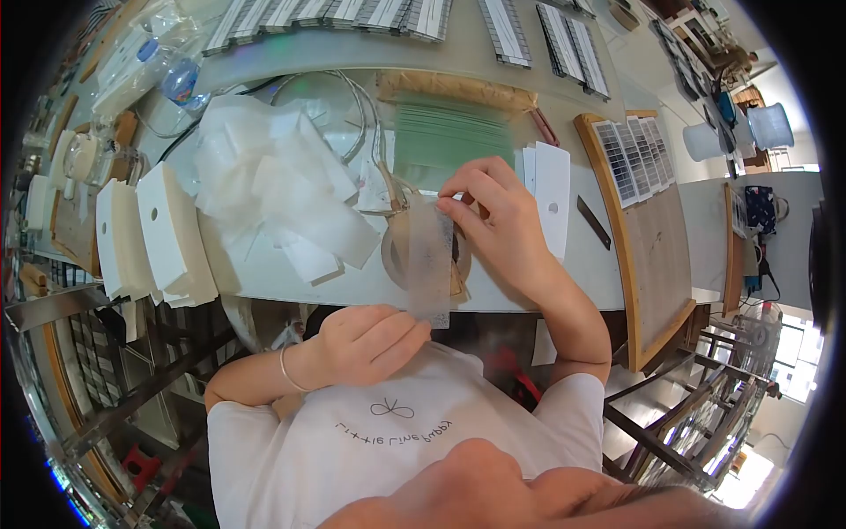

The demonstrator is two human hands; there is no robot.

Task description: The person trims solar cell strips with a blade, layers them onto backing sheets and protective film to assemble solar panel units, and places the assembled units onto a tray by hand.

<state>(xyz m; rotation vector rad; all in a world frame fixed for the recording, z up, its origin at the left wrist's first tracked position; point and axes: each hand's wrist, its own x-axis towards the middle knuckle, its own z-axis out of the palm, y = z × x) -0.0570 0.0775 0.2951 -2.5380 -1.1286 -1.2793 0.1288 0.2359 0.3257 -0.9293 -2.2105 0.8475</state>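
A translucent, frosted strip stretches between my hands above the table's front edge. My left hand, with a band at its wrist, has its fingers curled together at the strip's lower end. At the upper end, my right hand pinches the strip between thumb and forefinger. Behind the strip, partly covered, lies a round brown roll. Just beyond my right hand is a stack of thin green sheets. A loose heap of translucent white sheets lies to the left.
White blocks with holes stand at left. White cards, a dark flat strip and a wooden-framed board are at right. A long brown wrapped bundle and cables lie farther back, below a raised shelf bearing several striped panels.
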